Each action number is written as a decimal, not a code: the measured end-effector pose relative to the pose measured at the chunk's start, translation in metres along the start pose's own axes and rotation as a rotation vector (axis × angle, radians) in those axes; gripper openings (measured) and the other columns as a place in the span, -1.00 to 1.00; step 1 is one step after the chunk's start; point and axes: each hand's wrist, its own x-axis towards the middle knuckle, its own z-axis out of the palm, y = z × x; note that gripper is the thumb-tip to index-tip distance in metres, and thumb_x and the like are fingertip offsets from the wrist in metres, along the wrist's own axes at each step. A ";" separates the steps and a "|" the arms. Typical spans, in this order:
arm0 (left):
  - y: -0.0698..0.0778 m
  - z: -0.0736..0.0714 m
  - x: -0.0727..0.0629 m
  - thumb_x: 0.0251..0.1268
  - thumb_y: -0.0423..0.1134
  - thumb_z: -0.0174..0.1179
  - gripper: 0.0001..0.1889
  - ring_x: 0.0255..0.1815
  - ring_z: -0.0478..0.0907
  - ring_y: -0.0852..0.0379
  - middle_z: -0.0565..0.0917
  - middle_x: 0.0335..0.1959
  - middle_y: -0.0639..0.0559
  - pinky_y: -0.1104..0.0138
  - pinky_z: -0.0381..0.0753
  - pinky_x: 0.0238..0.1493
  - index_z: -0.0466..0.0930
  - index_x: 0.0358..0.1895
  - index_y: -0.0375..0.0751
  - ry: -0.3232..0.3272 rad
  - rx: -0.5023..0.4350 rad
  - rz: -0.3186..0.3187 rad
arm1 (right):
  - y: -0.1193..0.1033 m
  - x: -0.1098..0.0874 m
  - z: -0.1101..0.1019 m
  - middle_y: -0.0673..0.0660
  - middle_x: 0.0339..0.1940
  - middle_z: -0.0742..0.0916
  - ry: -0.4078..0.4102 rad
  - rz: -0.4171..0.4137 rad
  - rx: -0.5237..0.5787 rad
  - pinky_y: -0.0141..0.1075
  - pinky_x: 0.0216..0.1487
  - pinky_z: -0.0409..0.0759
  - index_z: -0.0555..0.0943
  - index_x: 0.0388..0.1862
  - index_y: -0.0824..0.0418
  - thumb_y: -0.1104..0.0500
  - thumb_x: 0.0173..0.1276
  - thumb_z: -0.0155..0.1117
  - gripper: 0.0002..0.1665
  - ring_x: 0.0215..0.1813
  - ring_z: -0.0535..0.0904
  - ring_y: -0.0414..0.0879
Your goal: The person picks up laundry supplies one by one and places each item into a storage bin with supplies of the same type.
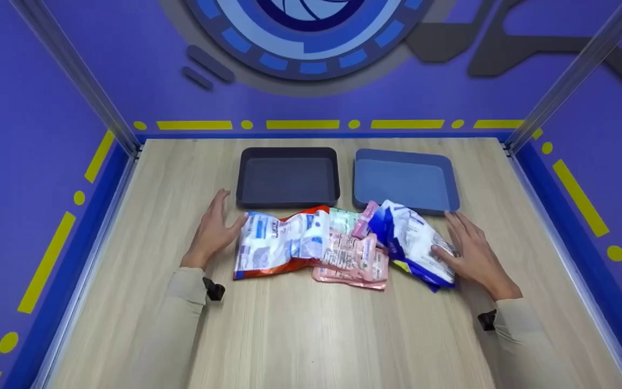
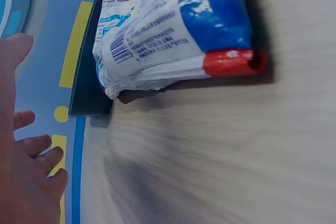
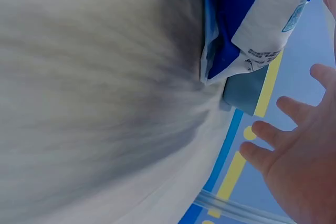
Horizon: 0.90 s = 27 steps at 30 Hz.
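Several plastic packets lie in an overlapping heap in front of two trays. At the left end is a white, blue and red packet (image 1: 284, 243), its barcode side showing in the left wrist view. Pink sachets (image 1: 351, 259) and a pale green sachet (image 1: 343, 220) lie in the middle. A white and dark blue packet (image 1: 416, 243) leans at the right end. My left hand (image 1: 214, 229) is beside the left packet, fingers spread, holding nothing. My right hand (image 1: 473, 251) is spread beside the right packet, its thumb near the packet; whether they touch, I cannot tell.
A dark grey tray (image 1: 288, 205) stands behind the heap on the left, and a blue-grey tray (image 1: 405, 205) on the right. The wooden table (image 1: 311, 335) is bounded by blue walls (image 1: 311, 102) at the back and both sides.
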 end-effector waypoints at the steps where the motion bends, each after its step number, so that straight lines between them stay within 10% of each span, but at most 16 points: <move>1: 0.000 0.000 0.002 0.44 0.16 0.22 -0.10 0.62 0.11 -0.22 0.02 0.68 -0.17 -0.13 0.16 0.56 -0.02 0.65 -0.11 -0.003 -0.015 -0.003 | 0.000 0.000 0.000 0.38 0.63 0.19 -0.004 -0.005 0.006 0.57 0.33 0.12 0.09 0.70 0.03 -0.21 0.36 0.41 0.09 0.55 0.07 0.52; 27: 0.005 0.001 0.039 0.45 0.23 0.16 -0.04 0.65 0.04 -0.19 -0.03 0.69 -0.15 -0.05 0.12 0.59 -0.17 0.70 0.02 -0.058 -0.144 -0.084 | -0.023 0.003 0.010 0.37 0.65 0.16 -0.096 -0.003 0.028 0.58 0.29 0.21 0.05 0.71 -0.08 -0.35 0.30 0.40 0.16 0.56 0.10 0.48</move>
